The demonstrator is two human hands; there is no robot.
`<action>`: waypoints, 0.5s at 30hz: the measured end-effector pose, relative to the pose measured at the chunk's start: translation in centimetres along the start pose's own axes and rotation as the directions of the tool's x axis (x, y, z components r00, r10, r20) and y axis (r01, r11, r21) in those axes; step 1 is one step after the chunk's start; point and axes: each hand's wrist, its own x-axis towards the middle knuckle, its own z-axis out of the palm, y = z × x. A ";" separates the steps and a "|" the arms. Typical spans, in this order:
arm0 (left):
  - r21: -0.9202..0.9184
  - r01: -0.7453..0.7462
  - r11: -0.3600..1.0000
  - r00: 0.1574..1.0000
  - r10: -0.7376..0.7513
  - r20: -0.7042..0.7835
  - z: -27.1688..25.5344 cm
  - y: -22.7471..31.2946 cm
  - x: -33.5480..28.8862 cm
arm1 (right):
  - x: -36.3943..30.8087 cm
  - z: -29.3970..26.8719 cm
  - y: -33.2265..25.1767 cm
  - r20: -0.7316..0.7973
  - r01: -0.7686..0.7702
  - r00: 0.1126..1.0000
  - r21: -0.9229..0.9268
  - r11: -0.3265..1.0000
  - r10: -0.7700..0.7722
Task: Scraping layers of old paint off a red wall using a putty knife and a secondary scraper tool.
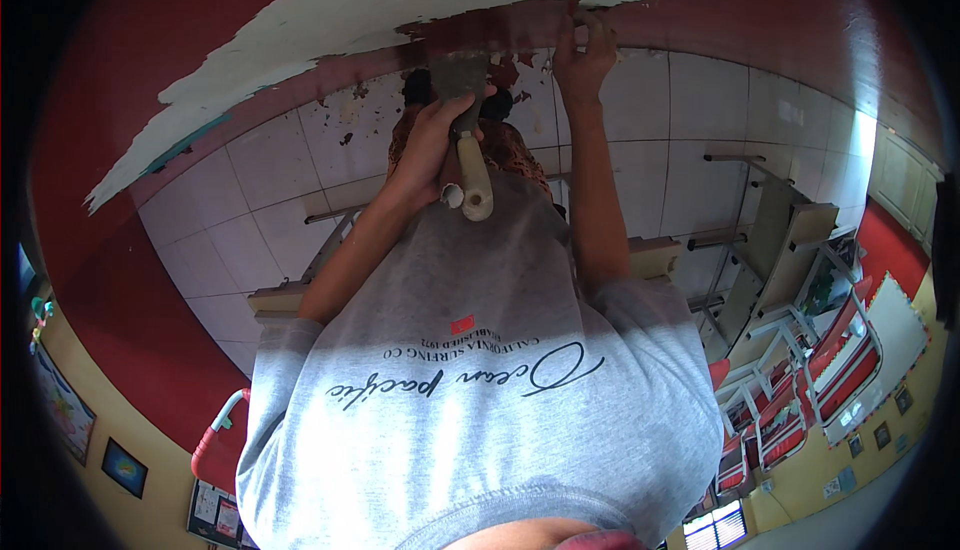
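Note:
My left hand (432, 145) is closed round a paint scraper (476, 175), which has a pale handle and a wide, dirty metal blade. The blade points toward the wall, and the handle end hangs toward my shirt. A curled flake (452, 195) shows beside the handle. My right hand (585, 62) is raised to the wall, fingers bent and pinching at the edge of the red paint (520, 28), just below the bare patch (370, 10). That patch is whitish with ragged edges. The fingertips partly hide what they grip.
Paint chips (348, 115) lie scattered on the white tile floor (640, 100) near my feet. Upturned or stacked desks (775, 250) and red chairs (785, 410) stand at the right. Another red chair (215, 450) is at the lower left. Red paint (110, 280) covers the wall at the left.

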 end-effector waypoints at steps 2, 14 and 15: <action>-0.008 0.000 1.000 1.000 0.000 -0.002 -0.5 0.0 0.0 | 0.2 -0.5 -0.5 0.080 -0.020 0.997 0.056 0.998 0.016; 0.032 -0.008 0.999 1.000 0.008 -0.013 0.1 0.3 0.6 | -0.1 -0.5 -2.6 0.049 0.005 0.999 -0.053 0.999 -0.003; 0.031 -0.002 1.000 1.000 0.002 -0.009 -0.1 0.2 0.6 | -0.9 -1.1 -3.1 0.041 0.003 0.999 -0.060 0.998 0.000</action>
